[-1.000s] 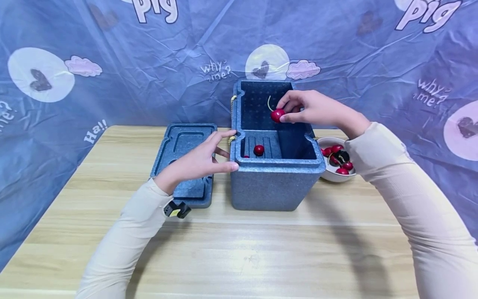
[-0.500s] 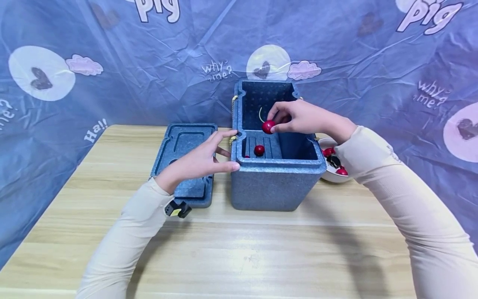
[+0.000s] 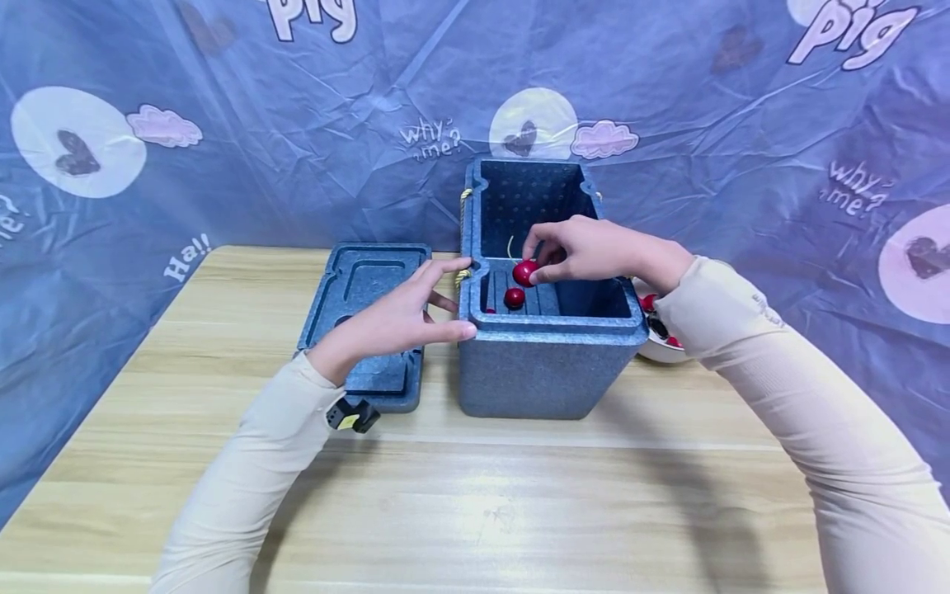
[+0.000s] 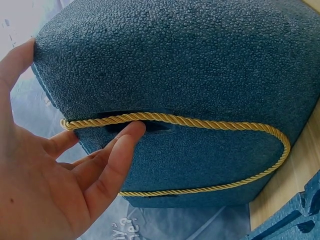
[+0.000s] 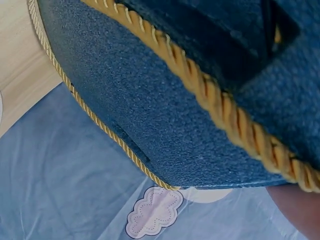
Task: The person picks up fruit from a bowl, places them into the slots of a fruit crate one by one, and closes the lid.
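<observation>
A blue-grey foam box (image 3: 534, 375) stands uncovered on the table in the head view. Over its opening my right hand (image 3: 594, 247) pinches a red cherry (image 3: 524, 273) by its body, stem pointing up. Below, another cherry (image 3: 514, 298) lies on the ribbed floor, and a sliver of red shows beside the left wall. My left hand (image 3: 397, 318) steadies the box's left side with spread fingers, thumb and index at the rim. In the left wrist view a fingertip touches the yellow rope (image 4: 200, 123). The right wrist view shows mostly box wall and rope (image 5: 200, 92).
The box's lid (image 3: 378, 375) lies to the left, partly under my left forearm. At the right, a white bowl (image 3: 660, 355) holds more cherries and something black, partly hidden by my right sleeve. A printed blue cloth (image 3: 334, 181) hangs behind the table (image 3: 445, 503).
My right hand has moved left and lower with the cherry, from above the box's far part toward the cherry on its floor. The left hand stays in place.
</observation>
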Available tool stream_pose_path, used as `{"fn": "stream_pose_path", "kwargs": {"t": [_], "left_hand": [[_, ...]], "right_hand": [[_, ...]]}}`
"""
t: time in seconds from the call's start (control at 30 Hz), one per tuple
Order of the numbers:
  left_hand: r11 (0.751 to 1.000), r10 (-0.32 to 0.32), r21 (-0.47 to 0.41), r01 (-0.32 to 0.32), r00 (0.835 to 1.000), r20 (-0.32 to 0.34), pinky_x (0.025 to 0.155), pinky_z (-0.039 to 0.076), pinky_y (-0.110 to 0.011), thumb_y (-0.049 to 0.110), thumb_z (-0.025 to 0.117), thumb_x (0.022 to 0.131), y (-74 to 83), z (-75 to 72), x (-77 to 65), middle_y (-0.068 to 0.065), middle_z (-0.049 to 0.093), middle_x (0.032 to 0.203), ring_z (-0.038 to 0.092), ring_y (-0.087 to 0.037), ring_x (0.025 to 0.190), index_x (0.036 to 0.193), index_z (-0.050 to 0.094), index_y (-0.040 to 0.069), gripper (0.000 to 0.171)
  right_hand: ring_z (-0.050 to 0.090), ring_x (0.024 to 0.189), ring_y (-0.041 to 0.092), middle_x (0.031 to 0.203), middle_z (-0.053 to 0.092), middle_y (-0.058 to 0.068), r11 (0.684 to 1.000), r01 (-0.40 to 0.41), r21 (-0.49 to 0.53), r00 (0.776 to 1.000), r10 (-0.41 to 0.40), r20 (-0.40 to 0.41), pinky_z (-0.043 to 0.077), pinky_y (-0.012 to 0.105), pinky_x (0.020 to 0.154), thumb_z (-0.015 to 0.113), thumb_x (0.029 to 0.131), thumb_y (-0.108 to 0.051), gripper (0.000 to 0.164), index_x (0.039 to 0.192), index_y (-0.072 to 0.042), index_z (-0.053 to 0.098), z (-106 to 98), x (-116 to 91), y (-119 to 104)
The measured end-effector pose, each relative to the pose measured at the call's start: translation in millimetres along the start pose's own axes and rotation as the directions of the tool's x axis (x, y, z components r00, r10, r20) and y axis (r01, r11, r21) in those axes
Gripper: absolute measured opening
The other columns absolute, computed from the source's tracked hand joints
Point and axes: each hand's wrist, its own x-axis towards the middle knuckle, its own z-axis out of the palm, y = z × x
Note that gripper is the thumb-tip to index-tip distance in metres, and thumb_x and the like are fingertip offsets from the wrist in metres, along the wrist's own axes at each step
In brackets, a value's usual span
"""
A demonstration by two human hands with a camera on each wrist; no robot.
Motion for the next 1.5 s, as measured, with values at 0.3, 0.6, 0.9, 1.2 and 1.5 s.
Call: {"fn": "stream_pose_path", "kwargs": {"t": [0.3, 0.6, 0.9, 1.2, 1.5], "left_hand": [[1.000, -0.003, -0.005, 0.003, 1.000, -0.001, 0.083, 0.051, -0.035, 0.048, 0.068, 0.085, -0.9, 0.8, 0.3, -0.008, 0.017, 0.158, 0.059, -0.022, 0.120, 0.152, 0.021, 0.034, 0.083], [1.000, -0.003, -0.007, 0.003, 1.000, -0.004, 0.082, 0.051, -0.035, 0.047, 0.069, 0.085, -0.2, 1.1, 1.0, -0.008, 0.015, 0.158, 0.059, -0.020, 0.119, 0.152, 0.021, 0.033, 0.084], [1.000, 0.003, -0.005, -0.003, 1.000, -0.010, 0.084, 0.051, -0.035, 0.049, 0.069, 0.084, -2.4, 0.7, 0.5, -0.008, 0.013, 0.159, 0.059, -0.018, 0.117, 0.152, 0.020, 0.033, 0.085], [1.000, 0.009, -0.002, -0.009, 1.000, -0.011, 0.084, 0.051, -0.035, 0.048, 0.069, 0.085, -3.7, 1.5, 1.7, -0.008, 0.014, 0.159, 0.059, -0.018, 0.117, 0.152, 0.021, 0.033, 0.084], [1.000, 0.014, 0.004, -0.014, 1.000, -0.012, 0.084, 0.051, -0.035, 0.043, 0.070, 0.085, -2.8, 1.5, 1.6, -0.009, 0.015, 0.158, 0.059, -0.019, 0.118, 0.152, 0.021, 0.031, 0.084]], "right_hand": [[0.066, 0.087, 0.013, 0.096, 0.072, 0.000, 1.000, -0.003, -0.029, 1.000, 0.004, 0.026, 0.049, 0.033, 0.075, 0.068, 0.090, -0.028, 0.025, 0.110, -0.016, 0.060, 0.6, -1.1, -1.0], [0.066, 0.090, 0.014, 0.097, 0.071, 0.003, 0.995, 0.085, 0.050, 0.993, -0.080, -0.089, 0.049, 0.035, 0.079, 0.065, 0.092, -0.020, 0.020, 0.109, -0.011, 0.061, -1.9, -6.5, 7.7], [0.066, 0.094, 0.012, 0.104, 0.072, 0.006, 0.995, 0.069, 0.070, 0.975, -0.052, -0.218, 0.048, 0.023, 0.079, 0.063, 0.093, -0.018, 0.022, 0.114, -0.011, 0.061, -21.2, -23.7, 8.6], [0.064, 0.087, 0.001, 0.095, 0.071, -0.006, 0.955, 0.104, 0.278, 0.946, -0.008, -0.324, 0.047, 0.013, 0.077, 0.063, 0.093, -0.012, 0.018, 0.111, -0.010, 0.062, -30.7, -41.1, 25.3], [0.066, 0.083, 0.003, 0.092, 0.070, -0.009, 0.873, 0.147, 0.465, 0.906, 0.070, -0.418, 0.049, 0.012, 0.078, 0.063, 0.091, -0.003, 0.019, 0.109, -0.009, 0.064, -36.1, -67.9, 61.9]]}}
